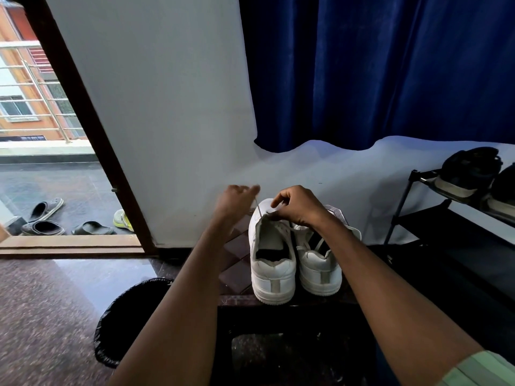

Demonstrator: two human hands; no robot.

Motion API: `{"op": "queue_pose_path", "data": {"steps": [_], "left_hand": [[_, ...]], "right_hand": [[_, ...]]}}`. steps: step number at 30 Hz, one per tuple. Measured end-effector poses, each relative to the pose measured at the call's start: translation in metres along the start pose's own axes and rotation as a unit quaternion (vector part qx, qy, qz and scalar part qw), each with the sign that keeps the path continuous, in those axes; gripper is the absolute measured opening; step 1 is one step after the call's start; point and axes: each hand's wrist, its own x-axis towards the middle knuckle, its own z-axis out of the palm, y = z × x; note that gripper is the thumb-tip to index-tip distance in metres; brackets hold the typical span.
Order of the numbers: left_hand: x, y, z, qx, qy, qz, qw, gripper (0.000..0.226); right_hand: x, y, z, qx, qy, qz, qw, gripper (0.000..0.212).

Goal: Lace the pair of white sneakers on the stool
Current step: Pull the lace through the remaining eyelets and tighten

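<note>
Two white sneakers stand side by side on a dark checkered stool [237, 246], heels toward me. My right hand [295, 204] rests over the front of the left sneaker [271, 263], its fingers curled and pinching near the tongue and eyelets. My left hand [237, 199] is raised to the left of that shoe and pinches the end of a thin white lace [258, 208], pulled taut up from the shoe. The right sneaker [320, 268] has a loose lace lying across its opening. The toes of both shoes are hidden behind my hands.
A black-lined bin [131, 316] stands on the floor left of the stool. A black shoe rack [434, 213] with dark shoes is at the right. White wall and blue curtain [376, 71] are behind. An open doorway [55, 190] at left shows sandals outside.
</note>
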Motion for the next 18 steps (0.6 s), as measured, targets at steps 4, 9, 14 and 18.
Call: {"op": "queue_pose_path", "data": {"steps": [4,9,14,18], "left_hand": [[-0.005,0.009,-0.008,-0.297,0.003,-0.037,0.954,0.042],[0.006,-0.014,0.002,0.129,0.026,0.0,0.991,0.051],[0.0,-0.019,0.013,0.23,-0.093,-0.044,0.968,0.043],[0.001,-0.011,0.007,0.174,-0.085,-0.047,0.98,0.039]], "right_hand": [[0.001,0.001,0.0,-0.007,-0.033,0.005,0.999,0.032],[0.0,-0.002,-0.005,0.002,-0.055,0.001,0.998,0.015],[0.0,0.001,-0.007,0.037,-0.066,-0.004,0.997,0.024],[-0.001,0.003,-0.01,0.069,-0.026,0.003,0.997,0.024]]}}
